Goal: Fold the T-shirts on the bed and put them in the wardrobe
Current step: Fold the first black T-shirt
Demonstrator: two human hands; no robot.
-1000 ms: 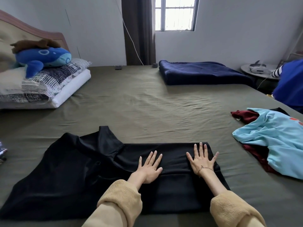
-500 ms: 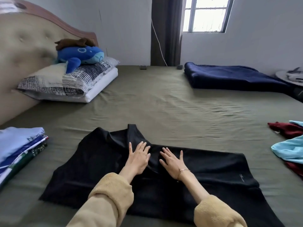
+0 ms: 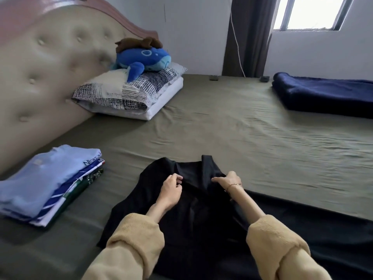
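In the left half of the frame, a stack of folded shirts point(image 3: 46, 184) lies on the bed, and the top, light blue shirt point(image 3: 40, 178) carries dark printed lettering at its right-hand edge that reads roughly "NEWT", with the rest running off the fold and not legible. Just below it, on the edge of the blue and white shirt point(image 3: 70, 188) underneath, a small printed mark shows, too small to read. No other text, number or label can be made out anywhere else in the frame.
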